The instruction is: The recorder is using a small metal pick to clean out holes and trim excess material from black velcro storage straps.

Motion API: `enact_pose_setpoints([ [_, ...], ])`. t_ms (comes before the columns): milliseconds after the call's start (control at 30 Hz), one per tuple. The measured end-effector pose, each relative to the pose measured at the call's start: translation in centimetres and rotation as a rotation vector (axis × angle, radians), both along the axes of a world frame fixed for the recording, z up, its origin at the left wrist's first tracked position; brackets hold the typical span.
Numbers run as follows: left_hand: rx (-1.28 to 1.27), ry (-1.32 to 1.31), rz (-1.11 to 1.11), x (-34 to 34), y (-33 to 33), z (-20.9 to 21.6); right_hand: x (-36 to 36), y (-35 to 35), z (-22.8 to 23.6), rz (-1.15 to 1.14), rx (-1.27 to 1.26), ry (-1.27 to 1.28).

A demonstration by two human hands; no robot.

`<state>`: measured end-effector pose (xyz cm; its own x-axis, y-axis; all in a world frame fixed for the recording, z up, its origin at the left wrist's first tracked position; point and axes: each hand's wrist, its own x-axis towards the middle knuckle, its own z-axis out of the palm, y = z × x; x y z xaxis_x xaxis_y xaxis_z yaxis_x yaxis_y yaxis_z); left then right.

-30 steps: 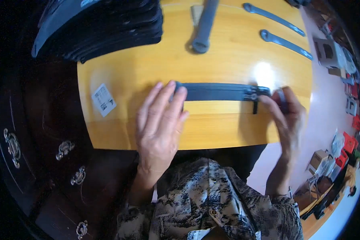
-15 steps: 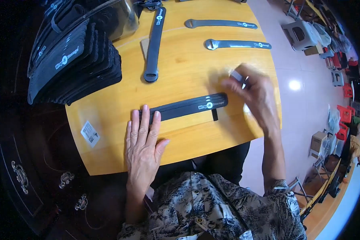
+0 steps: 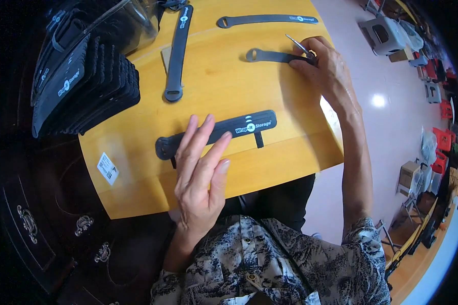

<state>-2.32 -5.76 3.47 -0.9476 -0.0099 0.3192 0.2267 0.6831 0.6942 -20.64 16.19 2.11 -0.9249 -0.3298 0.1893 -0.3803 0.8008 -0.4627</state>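
My left hand [image 3: 201, 175] is open, fingers spread, over a dark strap stack [image 3: 213, 131] with white print near the right end. Small black tabs [image 3: 259, 140] stick out from under its lower edge. Farther off, my right hand [image 3: 326, 68] is closed with a thin silver metal tool [image 3: 299, 46] between its fingers; its exact kind is unclear. That hand is at the right end of a grey looped strap [image 3: 277, 56] and hides that end. Whether it pinches the strap too, I cannot tell.
Another looped strap [image 3: 269, 20] lies beyond, and one [image 3: 176, 61] stands lengthwise at centre left. A thick pile of black straps [image 3: 94, 86] sits at the far left beside a clear plastic container [image 3: 142, 25]. A white label [image 3: 107, 169] lies on the wooden table [image 3: 137, 188].
My right hand has moved away from the strap stack to the looped strap at the far right. My left hand has lifted and shifted right, uncovering the stack's left end.
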Motion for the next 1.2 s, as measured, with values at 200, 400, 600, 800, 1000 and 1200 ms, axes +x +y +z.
enact_pose_setpoints([
  [200, 0.231, 0.018, 0.029, 0.0, 1.8, -1.1, 6.5, 0.5, 2.2, -0.023, -0.208, -0.194],
  [400, 0.228, 0.091, -0.001, 1.6, 1.1, -0.9, 13.4, -1.5, 3.7, 0.182, -0.271, -0.238],
  [600, 0.504, -0.227, 0.158, 5.1, -0.8, -0.8, 14.5, -1.1, 3.0, 0.145, -0.162, -0.308],
  [800, 0.853, -0.437, 0.236, 6.3, -3.6, -1.3, 14.7, 0.1, 2.4, 0.003, -0.254, -0.526],
  [1000, 0.979, -0.537, 0.206, 6.2, -5.5, -0.8, 13.6, -0.4, 2.1, -0.07, -0.474, -0.701],
  [1200, 0.79, -0.438, 0.182, 5.6, -6.6, -0.8, 13.7, -0.4, 3.0, -0.167, -0.476, -0.867],
])
